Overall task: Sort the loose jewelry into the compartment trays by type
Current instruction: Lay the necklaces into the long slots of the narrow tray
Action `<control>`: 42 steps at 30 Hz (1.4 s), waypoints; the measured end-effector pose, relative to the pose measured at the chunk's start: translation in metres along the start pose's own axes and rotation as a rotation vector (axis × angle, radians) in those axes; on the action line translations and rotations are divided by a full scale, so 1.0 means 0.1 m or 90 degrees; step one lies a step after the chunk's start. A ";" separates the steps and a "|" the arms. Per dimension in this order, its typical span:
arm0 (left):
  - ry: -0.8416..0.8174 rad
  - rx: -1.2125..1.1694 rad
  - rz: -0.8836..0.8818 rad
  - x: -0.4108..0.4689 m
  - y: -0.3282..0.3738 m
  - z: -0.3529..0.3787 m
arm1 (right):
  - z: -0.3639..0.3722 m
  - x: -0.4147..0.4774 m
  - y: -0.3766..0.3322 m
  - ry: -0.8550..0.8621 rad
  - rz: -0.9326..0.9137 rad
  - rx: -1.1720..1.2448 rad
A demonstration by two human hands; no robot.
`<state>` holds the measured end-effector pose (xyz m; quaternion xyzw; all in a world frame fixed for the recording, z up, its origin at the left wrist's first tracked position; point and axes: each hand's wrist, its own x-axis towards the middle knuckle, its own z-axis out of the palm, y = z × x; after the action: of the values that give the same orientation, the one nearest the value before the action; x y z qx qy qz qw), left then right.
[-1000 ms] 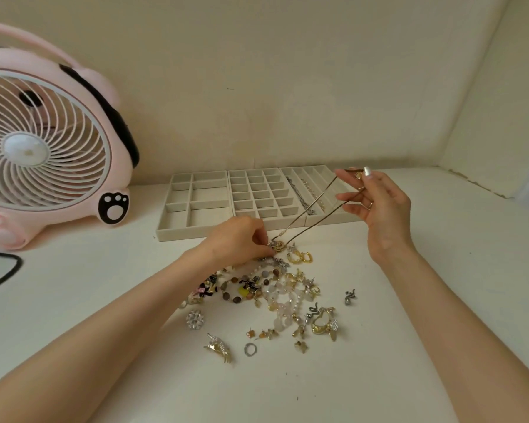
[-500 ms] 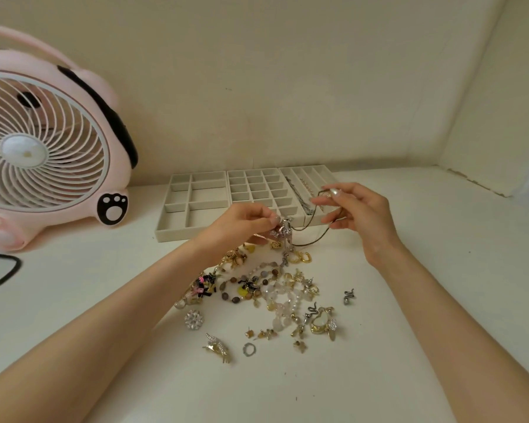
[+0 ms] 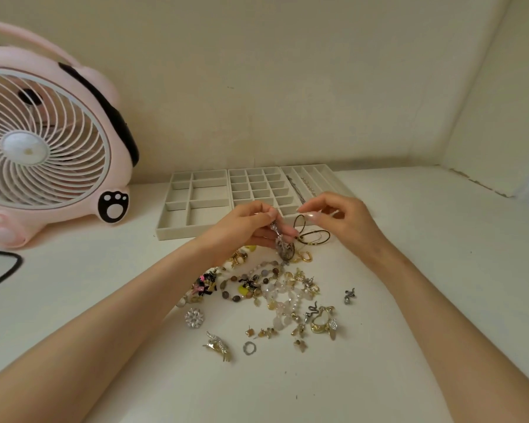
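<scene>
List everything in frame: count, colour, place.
fan: 1, pink, far left
cable: 1, black, left edge
table: 1, white
compartment trays: 3, beige, back centre
chains: about 2, silvery, right tray's long slots
loose jewelry pile: many pieces, gold/silver/beaded, table centre
snake ring: 1, silver, right of pile
cord necklace: 1, dark, pendant, above pile
left hand: pinches pendant end
right hand: pinches cord

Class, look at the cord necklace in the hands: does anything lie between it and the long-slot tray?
Nothing visible does. The left hand and right hand hold the cord necklace just before the long-slot tray. Two chains lie in its left slots; the rest look free.
</scene>
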<state>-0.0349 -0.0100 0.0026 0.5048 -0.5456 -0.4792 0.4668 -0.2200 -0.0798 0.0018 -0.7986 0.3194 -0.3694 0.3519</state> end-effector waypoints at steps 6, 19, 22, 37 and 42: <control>0.047 -0.121 -0.027 0.02 0.01 0.00 | 0.11 -0.04 0.01 -0.127 0.031 0.018; 0.074 -0.231 -0.049 0.00 0.04 -0.02 | 0.23 -0.03 0.04 -0.042 0.006 -0.002; 0.083 -0.168 -0.029 0.01 0.01 -0.04 | 0.17 -0.02 0.04 -0.018 0.021 0.031; 0.214 0.180 0.074 0.04 -0.02 -0.13 | 0.02 0.02 0.03 0.070 0.070 0.146; 0.213 0.273 0.114 0.04 -0.01 -0.17 | -0.01 0.04 0.07 0.141 0.102 0.101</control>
<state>-0.0178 -0.0149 0.0031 0.6140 -0.5923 -0.2199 0.4731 -0.2202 -0.0868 -0.0017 -0.6946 0.3889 -0.4501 0.4045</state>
